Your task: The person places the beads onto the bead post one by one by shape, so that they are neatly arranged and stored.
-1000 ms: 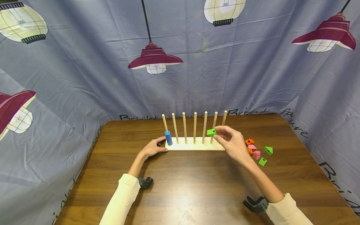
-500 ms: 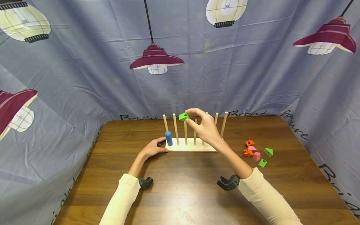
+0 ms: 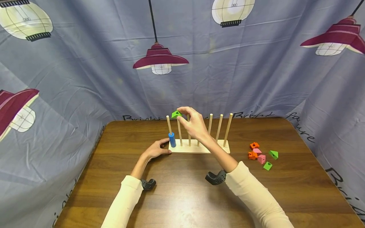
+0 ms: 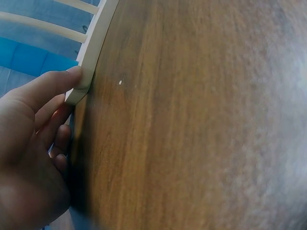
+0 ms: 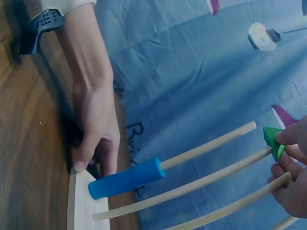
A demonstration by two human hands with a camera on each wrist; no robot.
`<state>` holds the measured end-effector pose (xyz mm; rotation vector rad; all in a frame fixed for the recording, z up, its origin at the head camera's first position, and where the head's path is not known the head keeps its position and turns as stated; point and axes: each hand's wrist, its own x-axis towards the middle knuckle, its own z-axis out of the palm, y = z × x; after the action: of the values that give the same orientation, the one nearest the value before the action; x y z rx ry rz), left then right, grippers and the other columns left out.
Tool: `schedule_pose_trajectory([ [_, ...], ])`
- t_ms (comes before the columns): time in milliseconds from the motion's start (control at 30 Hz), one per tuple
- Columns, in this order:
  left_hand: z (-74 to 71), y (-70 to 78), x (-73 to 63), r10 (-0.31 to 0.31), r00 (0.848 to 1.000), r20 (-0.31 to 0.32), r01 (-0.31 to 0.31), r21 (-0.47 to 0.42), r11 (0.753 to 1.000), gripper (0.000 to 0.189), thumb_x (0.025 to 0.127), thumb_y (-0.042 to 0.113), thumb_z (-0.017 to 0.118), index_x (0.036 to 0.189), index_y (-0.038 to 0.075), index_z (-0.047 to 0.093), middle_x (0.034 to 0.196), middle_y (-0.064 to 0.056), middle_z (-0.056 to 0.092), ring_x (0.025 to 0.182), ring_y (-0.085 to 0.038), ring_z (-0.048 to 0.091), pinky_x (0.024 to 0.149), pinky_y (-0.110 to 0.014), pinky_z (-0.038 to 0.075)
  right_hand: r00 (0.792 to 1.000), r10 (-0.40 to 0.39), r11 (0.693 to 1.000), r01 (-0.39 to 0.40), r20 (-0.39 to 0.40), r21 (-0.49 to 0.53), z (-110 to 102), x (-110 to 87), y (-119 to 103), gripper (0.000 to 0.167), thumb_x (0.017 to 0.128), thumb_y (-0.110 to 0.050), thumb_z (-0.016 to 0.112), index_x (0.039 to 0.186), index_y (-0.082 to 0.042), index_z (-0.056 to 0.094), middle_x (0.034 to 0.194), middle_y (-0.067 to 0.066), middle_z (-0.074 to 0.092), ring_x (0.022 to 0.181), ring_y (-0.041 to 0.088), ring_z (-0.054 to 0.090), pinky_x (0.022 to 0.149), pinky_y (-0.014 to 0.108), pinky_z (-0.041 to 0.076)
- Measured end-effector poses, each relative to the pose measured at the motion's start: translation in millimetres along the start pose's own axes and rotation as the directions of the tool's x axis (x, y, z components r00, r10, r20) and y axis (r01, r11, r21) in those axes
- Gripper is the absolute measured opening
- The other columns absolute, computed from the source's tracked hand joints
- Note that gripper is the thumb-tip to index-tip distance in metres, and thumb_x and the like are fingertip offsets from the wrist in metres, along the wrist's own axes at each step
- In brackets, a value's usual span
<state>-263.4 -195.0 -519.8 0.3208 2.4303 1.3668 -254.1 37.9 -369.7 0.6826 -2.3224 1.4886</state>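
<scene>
In the head view my right hand (image 3: 195, 124) pinches a green triangular block (image 3: 176, 114) with a hole in it between thumb and fingertips. The block is at the top of the second wooden peg (image 3: 180, 134) from the left; whether the peg has entered the hole I cannot tell. My left hand (image 3: 154, 150) grips the left end of the pegboard (image 3: 208, 150), thumb at the front, as the left wrist view shows too. Stacked blue cylinders (image 3: 172, 140) sit on the leftmost peg. In the right wrist view the green block (image 5: 272, 139) meets the peg's tip.
To the right of the pegboard lie loose orange blocks (image 3: 254, 145), pink blocks (image 3: 261, 159) and green blocks (image 3: 273, 154) on the wooden table (image 3: 182, 196). Several bare pegs (image 3: 227, 129) stand upright on the board. A printed curtain (image 3: 242, 79) hangs behind the table.
My right hand has carried the green block leftward and up, from the right-hand pegs to the tip of the second peg. My left hand has stayed on the board's end.
</scene>
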Motion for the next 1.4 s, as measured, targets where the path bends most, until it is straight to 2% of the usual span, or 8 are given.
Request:
schedule_pose_trajectory([
  [267, -1.3, 2.2, 0.8, 0.010, 1.000, -0.004, -0.010, 0.010, 1.000, 0.070, 0.088, 0.014, 0.075, 0.150, 0.005, 0.045, 0.153, -0.021, 0.039, 0.129, -0.041, 0.039, 0.107, -0.055, 0.033, 0.995, 0.093, 0.992, -0.090, -0.033, 0.093, 2, 0.9, 6, 0.029, 0.092, -0.007, 0.070, 0.119, 0.000, 0.068, 0.109, 0.011, 0.069, 0.087, 0.021, 0.056, 0.069, 0.028, 0.040],
  [367, -1.3, 1.8, 1.0, 0.018, 1.000, 0.000, -0.018, 0.016, 1.000, 0.070, 0.088, 0.014, 0.075, 0.150, 0.004, 0.044, 0.153, -0.022, 0.039, 0.128, -0.041, 0.040, 0.106, -0.054, 0.033, 0.992, 0.119, 0.984, -0.113, -0.038, 0.137, 3, 0.4, 8, 0.028, 0.090, -0.007, 0.071, 0.118, 0.001, 0.069, 0.107, 0.011, 0.070, 0.089, 0.018, 0.057, 0.067, 0.026, 0.039],
  [533, -1.5, 1.2, 0.6, 0.026, 1.000, -0.002, -0.026, 0.021, 0.999, 0.070, 0.088, 0.015, 0.075, 0.150, 0.004, 0.044, 0.152, -0.022, 0.039, 0.129, -0.042, 0.040, 0.107, -0.054, 0.032, 0.989, 0.145, 0.972, -0.134, -0.039, 0.193, 5, 1.6, 10, 0.027, 0.088, -0.006, 0.072, 0.114, 0.001, 0.070, 0.102, 0.010, 0.069, 0.081, 0.018, 0.054, 0.063, 0.025, 0.038],
  [733, -2.0, 0.5, 0.0, 0.021, 1.000, -0.010, -0.021, 0.019, 1.000, 0.070, 0.087, 0.014, 0.076, 0.150, 0.004, 0.045, 0.152, -0.021, 0.041, 0.129, -0.040, 0.041, 0.107, -0.053, 0.032, 0.982, 0.187, 0.964, -0.179, -0.022, 0.195, 12, 0.7, 14, 0.026, 0.086, -0.005, 0.073, 0.112, 0.000, 0.071, 0.103, 0.010, 0.068, 0.087, 0.026, 0.057, 0.084, 0.029, 0.051],
  [933, -0.6, -1.8, 0.9, 0.012, 1.000, -0.008, -0.012, 0.012, 1.000, 0.070, 0.087, 0.015, 0.075, 0.150, 0.003, 0.045, 0.152, -0.022, 0.040, 0.130, -0.040, 0.040, 0.108, -0.053, 0.032, 0.964, 0.256, 0.943, -0.232, -0.072, 0.240, 24, -10.5, 23, 0.031, 0.087, -0.008, 0.074, 0.116, 0.000, 0.067, 0.109, 0.013, 0.067, 0.099, 0.030, 0.062, 0.087, 0.038, 0.051],
  [1233, 0.8, -0.4, 0.8, 0.021, 1.000, -0.016, -0.021, 0.001, 1.000, 0.069, 0.087, 0.014, 0.075, 0.149, 0.004, 0.046, 0.151, -0.021, 0.042, 0.126, -0.040, 0.042, 0.105, -0.054, 0.033, 0.948, 0.314, 0.911, -0.284, -0.056, 0.299, 46, -36.5, 65, 0.030, 0.085, -0.005, 0.077, 0.114, 0.001, 0.070, 0.110, 0.017, 0.067, 0.102, 0.031, 0.062, 0.087, 0.043, 0.049],
  [1333, 1.1, 0.0, 0.9, 0.018, 1.000, -0.015, -0.018, 0.004, 1.000, 0.069, 0.087, 0.014, 0.075, 0.150, 0.005, 0.046, 0.151, -0.020, 0.042, 0.126, -0.040, 0.042, 0.105, -0.054, 0.034, 0.947, 0.318, 0.915, -0.295, -0.042, 0.274, 54, -49.0, 84, 0.030, 0.086, -0.005, 0.076, 0.115, 0.001, 0.070, 0.111, 0.018, 0.068, 0.102, 0.028, 0.061, 0.085, 0.038, 0.048],
  [1400, 1.5, -0.1, 1.0, 0.017, 1.000, -0.011, -0.017, 0.007, 1.000, 0.070, 0.087, 0.015, 0.075, 0.150, 0.005, 0.046, 0.151, -0.020, 0.042, 0.126, -0.039, 0.043, 0.105, -0.053, 0.034, 0.942, 0.335, 0.915, -0.319, -0.022, 0.246, 59, -58.0, 95, 0.029, 0.087, -0.005, 0.075, 0.115, 0.001, 0.070, 0.112, 0.016, 0.067, 0.092, 0.024, 0.060, 0.078, 0.032, 0.048],
])
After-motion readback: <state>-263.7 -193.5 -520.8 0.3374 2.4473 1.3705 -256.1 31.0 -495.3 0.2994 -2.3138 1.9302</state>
